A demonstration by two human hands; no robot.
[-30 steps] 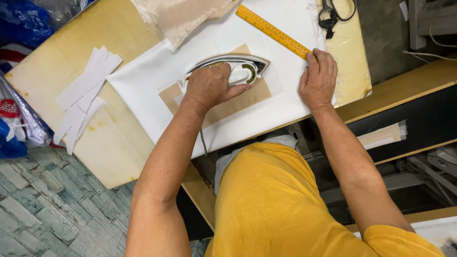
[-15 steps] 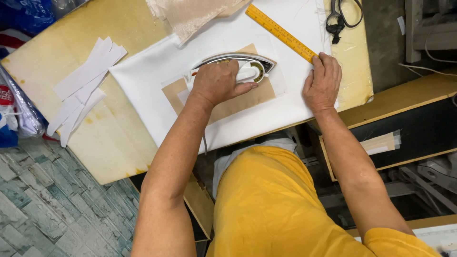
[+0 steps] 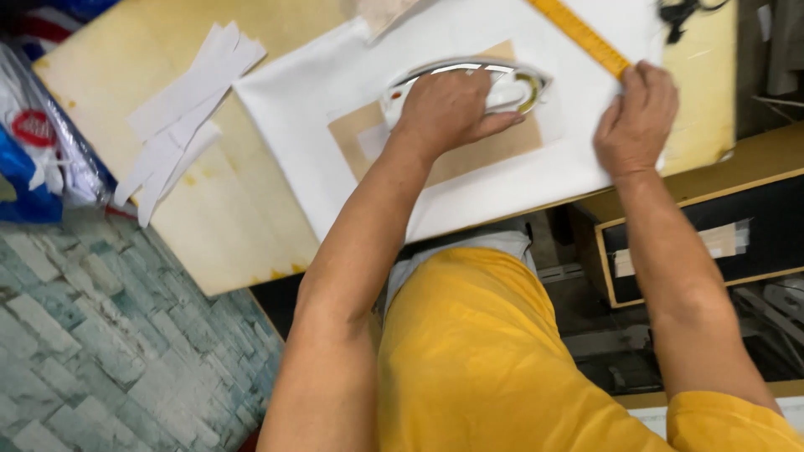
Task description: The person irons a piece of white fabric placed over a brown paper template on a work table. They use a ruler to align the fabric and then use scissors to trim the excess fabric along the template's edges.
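1. Two bare hands were at work on a pale yellow wooden counter (image 3: 209,226), seen from above.
2. The left hand (image 3: 448,109) lay over the handle of a white and silver clothes iron (image 3: 511,84), its fingers (image 3: 494,125) clenched around that handle.
3. The iron sat flat on a tan rectangular paper piece (image 3: 494,151), which lay on a large white fabric sheet (image 3: 318,109) spread across the counter.
4. The right hand (image 3: 636,121) rested palm down at the fabric's near right edge, fingers released and flat, gripping nothing.
5. Its fingertips touched the lower end of a long yellow-orange ruler (image 3: 582,35) that ran diagonally over the fabric.
6. Several white fabric strips (image 3: 180,113) lay in a loose pile on the counter, left of the sheet and apart from it.
7. A clear plastic bag with red and blue contents (image 3: 42,151) sat at the counter's left edge.
8. Below lay a grey-green tiled floor (image 3: 100,335); the person wore a yellow shirt (image 3: 486,360).
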